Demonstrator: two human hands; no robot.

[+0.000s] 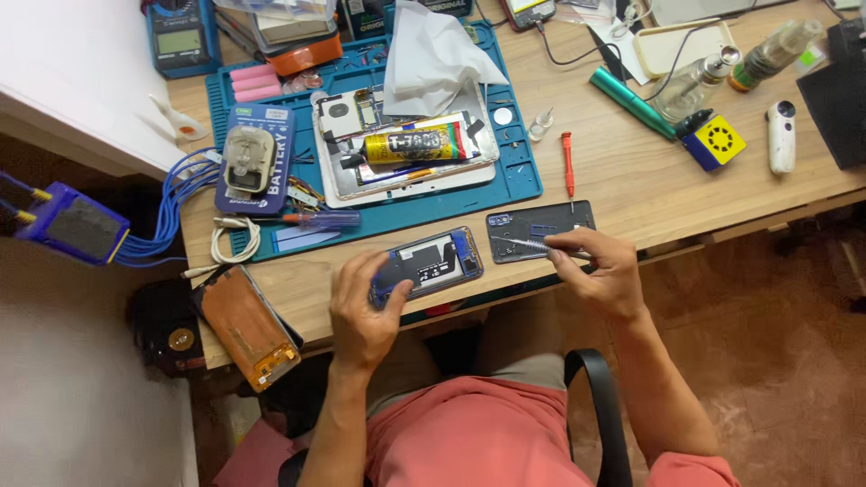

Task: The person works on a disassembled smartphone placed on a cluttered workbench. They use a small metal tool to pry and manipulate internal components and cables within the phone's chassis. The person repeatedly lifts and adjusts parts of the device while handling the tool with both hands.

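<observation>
A wooden tabletop [631,171] carries a blue work mat [519,176]; on the mat lie a blue rectangular battery package [271,194] at left and a yellow-and-black glue tube [413,145]. Near the front edge, the left hand [365,302] grips an opened blue phone [433,261]. The right hand [600,271] pinches tweezers [523,244] over a dark back panel [539,221].

Salmon-pink short-sleeve shirt [469,433], grey-olive trousers [505,347] below it. Both forearms bare. No rings, watch or gloves on the hands.
</observation>
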